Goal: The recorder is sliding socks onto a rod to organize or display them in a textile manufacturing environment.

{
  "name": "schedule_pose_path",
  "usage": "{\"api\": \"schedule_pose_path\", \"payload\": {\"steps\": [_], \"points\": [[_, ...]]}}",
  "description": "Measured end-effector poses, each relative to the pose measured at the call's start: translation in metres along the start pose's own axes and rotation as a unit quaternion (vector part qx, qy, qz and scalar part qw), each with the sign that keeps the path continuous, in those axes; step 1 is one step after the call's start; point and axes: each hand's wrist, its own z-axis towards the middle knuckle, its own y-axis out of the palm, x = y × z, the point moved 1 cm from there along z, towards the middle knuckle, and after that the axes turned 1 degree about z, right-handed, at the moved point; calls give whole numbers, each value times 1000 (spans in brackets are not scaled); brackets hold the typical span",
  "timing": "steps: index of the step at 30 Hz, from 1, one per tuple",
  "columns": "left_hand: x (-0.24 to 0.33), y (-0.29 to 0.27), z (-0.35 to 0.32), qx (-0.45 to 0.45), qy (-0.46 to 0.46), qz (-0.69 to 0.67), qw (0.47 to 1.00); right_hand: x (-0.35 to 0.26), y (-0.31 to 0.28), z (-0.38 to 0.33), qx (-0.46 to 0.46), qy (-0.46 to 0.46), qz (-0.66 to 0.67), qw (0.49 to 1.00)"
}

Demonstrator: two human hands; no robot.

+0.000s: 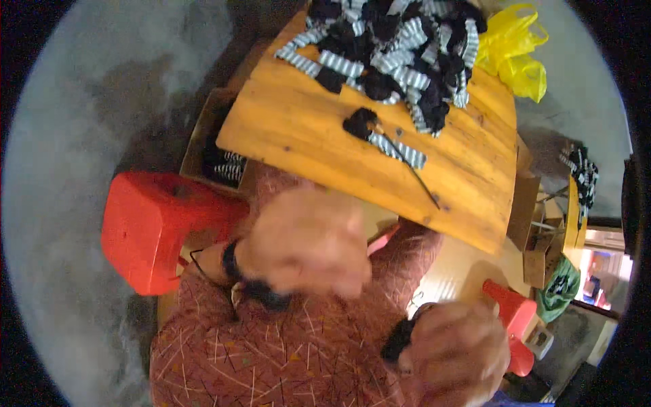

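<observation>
Both hands are raised close in front of my patterned brown clothing, on the near side of the wooden table. My left hand is smeared by motion, with a dark band at its wrist and a black fuzzy patch below it. Lower right, my right hand is blurred too, beside another black patch. Whether either hand holds anything, I cannot tell. On the tabletop, a thin dark rod lies across a grey-and-white striped knitted strip with a black end.
A heap of black and striped knitted pieces covers the table's far part, beside a yellow plastic bag. A red stool and cardboard box stand left. At right are another red stool, a green bag and a second table.
</observation>
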Motion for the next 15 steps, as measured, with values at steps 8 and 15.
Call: {"api": "schedule_pose_path", "payload": {"steps": [8,15], "points": [[65,24,54,119,313,-94,938,-3,17,15,111,-82,-6,990],[62,23,60,5,373,-115,921,-28,13,21,69,-58,-80,993]]}}
